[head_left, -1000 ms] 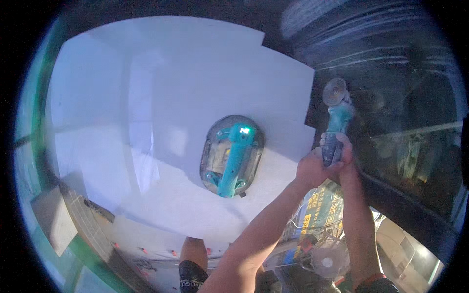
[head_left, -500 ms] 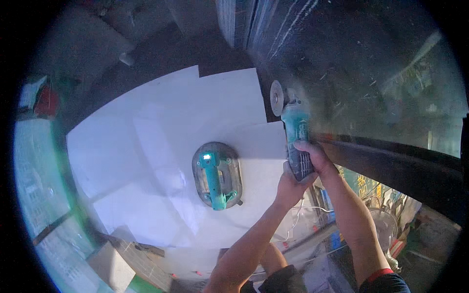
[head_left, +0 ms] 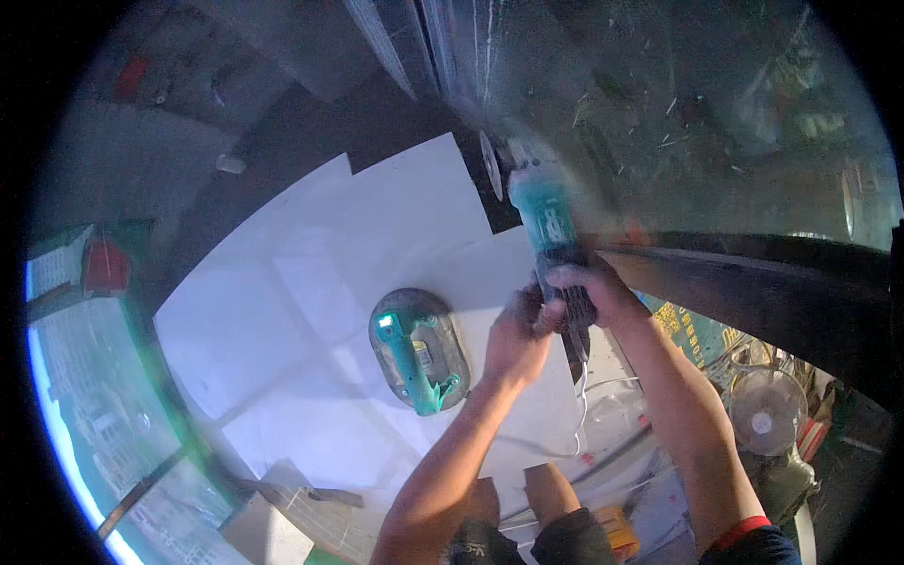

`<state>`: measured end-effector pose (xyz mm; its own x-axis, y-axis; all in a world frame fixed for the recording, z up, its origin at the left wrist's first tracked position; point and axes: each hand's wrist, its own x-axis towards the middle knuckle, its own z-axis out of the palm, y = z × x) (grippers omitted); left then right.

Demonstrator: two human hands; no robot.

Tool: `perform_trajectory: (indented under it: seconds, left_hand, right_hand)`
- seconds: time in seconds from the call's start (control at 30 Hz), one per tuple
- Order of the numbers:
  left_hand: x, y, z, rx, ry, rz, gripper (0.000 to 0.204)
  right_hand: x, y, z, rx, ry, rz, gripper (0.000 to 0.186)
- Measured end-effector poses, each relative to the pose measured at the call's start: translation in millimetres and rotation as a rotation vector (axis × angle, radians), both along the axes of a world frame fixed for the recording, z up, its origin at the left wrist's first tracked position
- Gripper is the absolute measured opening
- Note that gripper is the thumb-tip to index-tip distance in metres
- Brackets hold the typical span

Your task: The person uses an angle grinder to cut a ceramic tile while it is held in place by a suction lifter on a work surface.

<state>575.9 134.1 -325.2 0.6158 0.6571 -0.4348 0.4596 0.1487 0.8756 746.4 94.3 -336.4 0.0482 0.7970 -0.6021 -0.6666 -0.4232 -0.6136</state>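
An angle grinder (head_left: 549, 215) with a teal body, a dark rear grip and a white cord is in both my hands. My left hand (head_left: 521, 334) wraps its rear end from the left side. From the right, my right hand (head_left: 603, 290) closes round the grip. The thin disc (head_left: 492, 166) stands edge-on at the far left of the tool, near the slab's notched right edge. On the large white slab (head_left: 311, 273) sits a teal-handled suction lifter (head_left: 403, 363) with an oval dark base and a small lit display. Dust blurs the grinder's head.
A dark beam (head_left: 744, 282) runs along the slab's right side. Beyond it stand a round clear-fronted fan (head_left: 765, 414) and printed boxes. The white cord (head_left: 581, 414) hangs below the grinder. Offcuts (head_left: 325, 518) lie at the near left, and a window (head_left: 104, 377) borders the left.
The grinder and both hands have shifted a little left. The disc has turned more edge-on. My left hand shows more of its fingers, and the whole view has tilted slightly.
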Motion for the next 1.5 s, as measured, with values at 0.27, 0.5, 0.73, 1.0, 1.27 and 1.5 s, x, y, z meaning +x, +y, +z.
perform_trajectory:
  seconds: [0.27, 0.5, 0.73, 1.0, 1.27, 1.5]
  left_hand:
    - [26, 32, -29, -0.001, 0.077, -0.005, 0.075]
    - [23, 45, -60, -0.139, -0.129, 0.014, 0.08]
    - [25, 53, -80, -0.279, -0.182, 0.046, 0.073]
    - [32, 52, -86, -0.296, -0.285, 0.107, 0.075]
    - [32, 52, -91, -0.278, -0.172, 0.104, 0.075]
    - [27, 54, -75, -0.335, -0.141, 0.079, 0.067]
  right_hand:
    - [14, 40, -42, -0.049, 0.081, 0.006, 0.022]
    - [18, 60, -54, 0.012, 0.082, 0.062, 0.027]
    - [18, 73, -61, -0.102, 0.052, 0.06, 0.03]
    - [21, 78, -55, -0.096, -0.018, 0.068, 0.032]
    - [19, 83, -50, -0.106, -0.103, 0.07, 0.032]
    - [17, 78, -47, -0.168, -0.113, 0.069, 0.031]
